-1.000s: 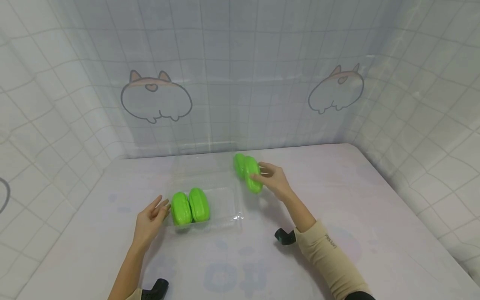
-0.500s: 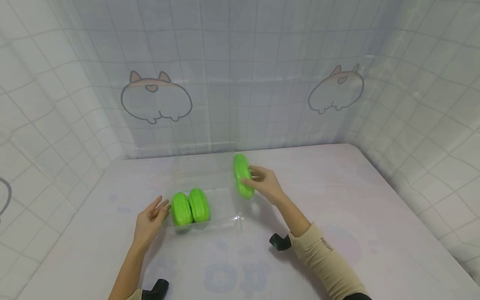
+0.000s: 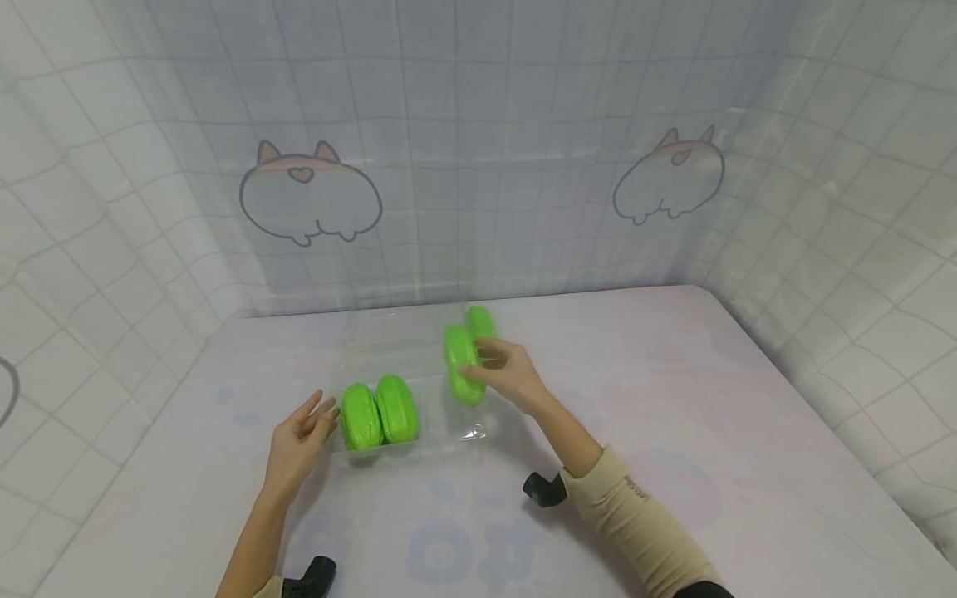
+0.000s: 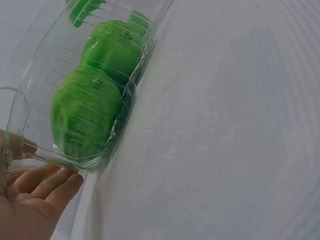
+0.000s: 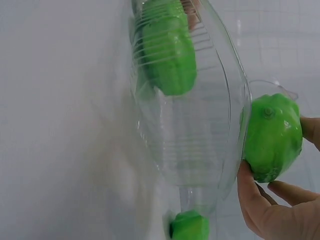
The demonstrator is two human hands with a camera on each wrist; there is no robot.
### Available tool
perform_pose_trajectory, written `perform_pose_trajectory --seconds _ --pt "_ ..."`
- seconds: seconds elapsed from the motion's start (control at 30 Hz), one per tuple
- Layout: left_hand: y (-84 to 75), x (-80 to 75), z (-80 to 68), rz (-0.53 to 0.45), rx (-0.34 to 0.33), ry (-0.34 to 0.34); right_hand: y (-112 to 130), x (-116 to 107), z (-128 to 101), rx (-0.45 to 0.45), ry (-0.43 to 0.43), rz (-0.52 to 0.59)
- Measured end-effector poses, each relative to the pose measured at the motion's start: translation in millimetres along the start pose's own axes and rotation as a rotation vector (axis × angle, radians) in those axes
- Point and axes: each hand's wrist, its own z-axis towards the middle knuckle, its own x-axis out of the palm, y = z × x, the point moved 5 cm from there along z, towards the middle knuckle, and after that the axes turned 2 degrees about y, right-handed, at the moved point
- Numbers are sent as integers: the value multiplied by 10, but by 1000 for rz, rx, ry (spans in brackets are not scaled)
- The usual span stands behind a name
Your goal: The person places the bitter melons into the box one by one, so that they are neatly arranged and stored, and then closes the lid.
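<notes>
A clear plastic container [image 3: 443, 415] lies open mid-table, with two green peppers [image 3: 379, 411] side by side in its left part. My left hand [image 3: 306, 428] rests with straight fingers against the container's left wall [image 4: 30, 145], next to those peppers [image 4: 95, 95]. My right hand [image 3: 486, 370] grips a third green pepper [image 3: 461, 364] just above the container's right part. In the right wrist view, that pepper [image 5: 272, 137] sits at the container's rim [image 5: 240, 125], held by my thumb and fingers [image 5: 287, 192]. A fourth pepper [image 3: 481, 320] lies on the table behind.
The container's clear lid [image 3: 404, 332] stands up at the back. The pale table [image 3: 710, 432] is walled by a tiled curtain [image 3: 478, 149] at the back and on both sides. Black wrist mounts [image 3: 544, 490] show under both forearms.
My right hand has carried one pepper left, from the table beside the container to above its right part. One pepper stayed behind on the table. My left hand has not moved.
</notes>
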Motion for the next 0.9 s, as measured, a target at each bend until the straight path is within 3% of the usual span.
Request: perform_pose_trajectory --seconds 0.57,0.9 --pt "-24 2 6 -1 7 -3 69 361 57 -50 115 -60" --pt "-41 15 2 -30 39 -10 27 540 111 -58 151 -197"
